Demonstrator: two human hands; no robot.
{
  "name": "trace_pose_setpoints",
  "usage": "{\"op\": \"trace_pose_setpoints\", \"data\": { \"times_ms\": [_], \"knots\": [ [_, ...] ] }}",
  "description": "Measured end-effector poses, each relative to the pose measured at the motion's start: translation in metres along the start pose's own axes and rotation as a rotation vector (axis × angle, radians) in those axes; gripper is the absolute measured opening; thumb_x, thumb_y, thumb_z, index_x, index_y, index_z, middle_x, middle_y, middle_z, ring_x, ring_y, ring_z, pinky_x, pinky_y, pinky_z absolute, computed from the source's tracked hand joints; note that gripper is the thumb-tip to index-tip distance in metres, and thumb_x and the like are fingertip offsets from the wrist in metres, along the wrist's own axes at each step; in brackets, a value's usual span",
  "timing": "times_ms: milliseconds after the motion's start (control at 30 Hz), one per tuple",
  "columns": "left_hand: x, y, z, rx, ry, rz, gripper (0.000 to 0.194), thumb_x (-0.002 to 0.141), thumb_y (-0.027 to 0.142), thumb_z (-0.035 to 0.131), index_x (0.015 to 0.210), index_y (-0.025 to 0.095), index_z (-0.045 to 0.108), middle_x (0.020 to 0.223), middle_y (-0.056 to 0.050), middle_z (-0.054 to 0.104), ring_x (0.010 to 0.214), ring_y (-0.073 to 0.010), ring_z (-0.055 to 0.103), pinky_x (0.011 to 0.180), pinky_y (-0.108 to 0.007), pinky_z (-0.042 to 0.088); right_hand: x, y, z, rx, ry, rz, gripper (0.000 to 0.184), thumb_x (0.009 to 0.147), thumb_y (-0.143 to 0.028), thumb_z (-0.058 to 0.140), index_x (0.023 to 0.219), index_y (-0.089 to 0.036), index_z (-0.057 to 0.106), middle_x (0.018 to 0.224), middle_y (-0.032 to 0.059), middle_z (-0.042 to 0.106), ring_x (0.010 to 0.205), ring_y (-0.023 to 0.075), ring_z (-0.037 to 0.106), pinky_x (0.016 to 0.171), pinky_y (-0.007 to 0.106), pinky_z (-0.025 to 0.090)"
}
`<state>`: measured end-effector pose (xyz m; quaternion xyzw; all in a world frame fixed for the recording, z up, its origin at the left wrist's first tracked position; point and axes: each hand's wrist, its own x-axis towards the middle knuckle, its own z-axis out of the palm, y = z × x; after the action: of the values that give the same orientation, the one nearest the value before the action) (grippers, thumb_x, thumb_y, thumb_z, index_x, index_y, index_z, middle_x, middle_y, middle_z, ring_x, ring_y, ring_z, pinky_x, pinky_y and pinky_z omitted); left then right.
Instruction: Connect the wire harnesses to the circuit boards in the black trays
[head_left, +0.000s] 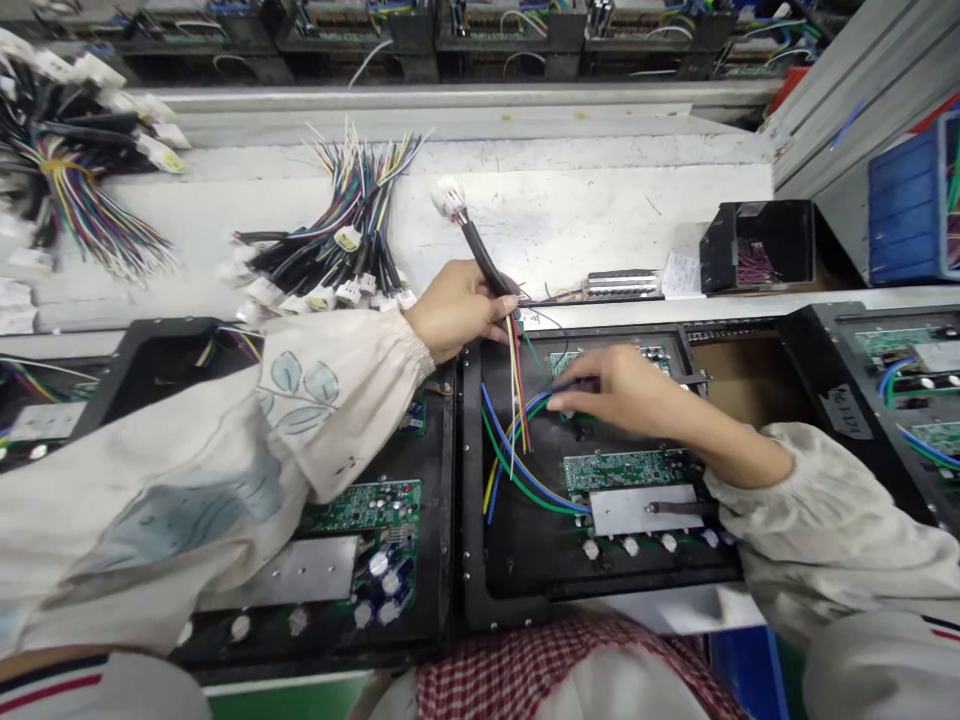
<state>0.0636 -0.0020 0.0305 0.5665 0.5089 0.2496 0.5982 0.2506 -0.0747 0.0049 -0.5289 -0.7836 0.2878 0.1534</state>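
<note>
A cable harness [484, 258] with a white connector and a black sleeve is pinched in my left hand [459, 308], above the back left corner of the black tray. Its loose red, yellow and white wires [516, 390] hang down into the tray. My right hand [622, 395] is closed at the fingertips on thin wires over the tray's middle; which strands it grips is partly hidden. Under the hands, the black tray [517, 575] holds green circuit boards [622, 470], a silver metal plate [637, 508], and blue, green and yellow wires [502, 450].
Harness bundles [345, 230] lie on the white bench [570, 200], another bundle [82, 160] at far left. A black bin [757, 245] and a blue crate [907, 200] stand right. Neighbouring trays flank mine, the left one with capacitors [388, 580].
</note>
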Motion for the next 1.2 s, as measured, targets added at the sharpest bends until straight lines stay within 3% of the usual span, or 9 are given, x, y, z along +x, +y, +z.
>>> {"op": "trace_pose_setpoints", "data": {
  "times_ms": [67, 167, 233, 433, 800, 900, 1000, 1067, 1200],
  "knots": [
    [0.005, 0.0, 0.003, -0.03, 0.034, -0.006, 0.012, 0.082, 0.002, 0.05, 0.09, 0.01, 0.054, 0.08, -0.003, 0.059, 0.06, -0.0084, 0.058, 0.061, -0.028, 0.057, 0.001, -0.001, 0.002, 0.064, 0.015, 0.034, 0.014, 0.08, -0.031, 0.068, 0.079, -0.018, 0.075, 0.07, 0.0024, 0.071, 0.06, 0.014, 0.06, 0.059, 0.027, 0.042],
    [0.009, -0.002, 0.006, -0.004, 0.023, -0.025, 0.011, 0.084, 0.002, 0.048, 0.088, 0.01, 0.053, 0.072, 0.0, 0.057, 0.055, -0.0071, 0.057, 0.054, -0.023, 0.055, 0.008, 0.005, 0.007, 0.024, 0.211, 0.146, 0.017, 0.079, -0.03, 0.068, 0.08, -0.016, 0.075, 0.069, 0.0041, 0.071, 0.06, 0.0155, 0.06, 0.06, 0.028, 0.043],
    [0.011, -0.003, 0.006, 0.039, -0.009, -0.033, 0.011, 0.085, 0.002, 0.047, 0.088, 0.01, 0.052, 0.07, 0.0, 0.057, 0.054, -0.0076, 0.058, 0.052, -0.022, 0.054, 0.012, 0.011, 0.01, -0.05, 0.24, 0.165, 0.016, 0.077, -0.029, 0.069, 0.08, -0.015, 0.075, 0.07, 0.0053, 0.071, 0.06, 0.0165, 0.06, 0.061, 0.029, 0.042],
    [0.012, -0.007, 0.005, 0.127, 0.0, 0.016, 0.011, 0.084, 0.003, 0.049, 0.092, 0.011, 0.052, 0.073, -0.001, 0.056, 0.055, -0.0067, 0.054, 0.055, -0.023, 0.053, 0.014, 0.015, 0.013, -0.135, 0.224, 0.165, 0.017, 0.077, -0.029, 0.069, 0.081, -0.013, 0.075, 0.065, 0.0054, 0.069, 0.057, 0.0157, 0.057, 0.059, 0.028, 0.039],
    [0.009, -0.003, 0.01, -0.055, 0.032, -0.015, 0.014, 0.081, -0.003, 0.051, 0.074, 0.01, 0.052, 0.059, 0.001, 0.052, 0.052, -0.0094, 0.055, 0.049, -0.022, 0.052, 0.015, 0.011, 0.012, -0.208, 0.185, 0.197, 0.014, 0.078, -0.026, 0.068, 0.082, -0.014, 0.075, 0.07, 0.0068, 0.071, 0.06, 0.0167, 0.059, 0.06, 0.028, 0.039],
    [0.01, -0.004, 0.011, -0.081, 0.034, -0.008, 0.014, 0.081, -0.003, 0.051, 0.073, 0.009, 0.052, 0.058, 0.001, 0.052, 0.05, -0.0099, 0.055, 0.048, -0.024, 0.053, 0.007, 0.004, 0.006, -0.251, 0.161, 0.163, 0.019, 0.08, -0.032, 0.068, 0.083, -0.015, 0.075, 0.075, 0.0088, 0.073, 0.065, 0.0187, 0.062, 0.062, 0.029, 0.04],
    [0.012, -0.005, 0.012, -0.098, 0.05, -0.007, 0.013, 0.081, -0.002, 0.05, 0.074, 0.008, 0.053, 0.059, 0.001, 0.053, 0.05, -0.0093, 0.055, 0.052, -0.026, 0.055, -0.001, -0.005, 0.001, -0.11, 0.021, 0.063, 0.02, 0.078, -0.036, 0.069, 0.081, -0.017, 0.075, 0.072, 0.0054, 0.072, 0.06, 0.0156, 0.061, 0.058, 0.027, 0.04],
    [0.013, -0.007, 0.012, -0.106, 0.073, 0.001, 0.012, 0.081, -0.002, 0.051, 0.075, 0.008, 0.054, 0.061, 0.001, 0.054, 0.051, -0.0084, 0.055, 0.055, -0.027, 0.056, -0.001, -0.007, 0.002, 0.032, -0.006, 0.056, 0.017, 0.077, -0.033, 0.07, 0.077, -0.017, 0.074, 0.064, 0.002, 0.07, 0.055, 0.013, 0.06, 0.055, 0.025, 0.041],
    [0.015, -0.009, 0.011, -0.071, 0.044, 0.006, 0.009, 0.081, -0.001, 0.053, 0.077, 0.007, 0.054, 0.06, 0.0, 0.058, 0.049, -0.009, 0.057, 0.054, -0.027, 0.056, 0.011, 0.002, 0.009, -0.034, 0.262, 0.171, 0.012, 0.076, -0.026, 0.071, 0.079, -0.015, 0.075, 0.065, 0.0035, 0.071, 0.057, 0.015, 0.06, 0.059, 0.027, 0.042]
  ]
}}
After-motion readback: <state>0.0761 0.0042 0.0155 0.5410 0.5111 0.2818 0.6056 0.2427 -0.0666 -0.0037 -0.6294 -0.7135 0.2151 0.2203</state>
